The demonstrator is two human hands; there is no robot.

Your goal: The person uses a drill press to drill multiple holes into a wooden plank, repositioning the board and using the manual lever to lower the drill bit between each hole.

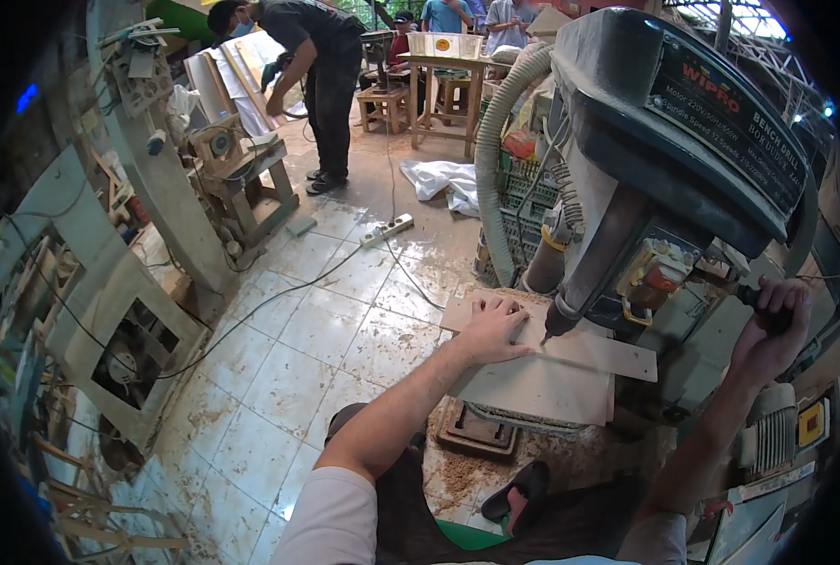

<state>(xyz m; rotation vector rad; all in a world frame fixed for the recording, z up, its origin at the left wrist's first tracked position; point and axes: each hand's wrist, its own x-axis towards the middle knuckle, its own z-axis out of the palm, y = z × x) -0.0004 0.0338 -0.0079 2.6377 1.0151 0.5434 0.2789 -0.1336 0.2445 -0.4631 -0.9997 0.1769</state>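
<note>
A bench drill press (683, 122) stands in front of me on the right, its chuck (560, 318) pointing down. The thin bit (544, 341) reaches the surface of a narrow wooden strip (599, 354), though I cannot tell whether it has entered the wood. That strip lies across a flat board (533, 391) on the drill's table and has a small hole near its right end. Just left of the bit, my left hand (493, 330) grips and presses down the strip. My right hand (779, 325) is closed round the black knob of the drill's feed handle (751, 296).
A ribbed hose (500, 151) hangs beside the drill, near stacked crates (523, 188). A power strip (387, 230) and its cables cross the dusty tiled floor (279, 348). Farther off, a person (321, 75) bends over panels. Sawdust (462, 476) lies below the drill table.
</note>
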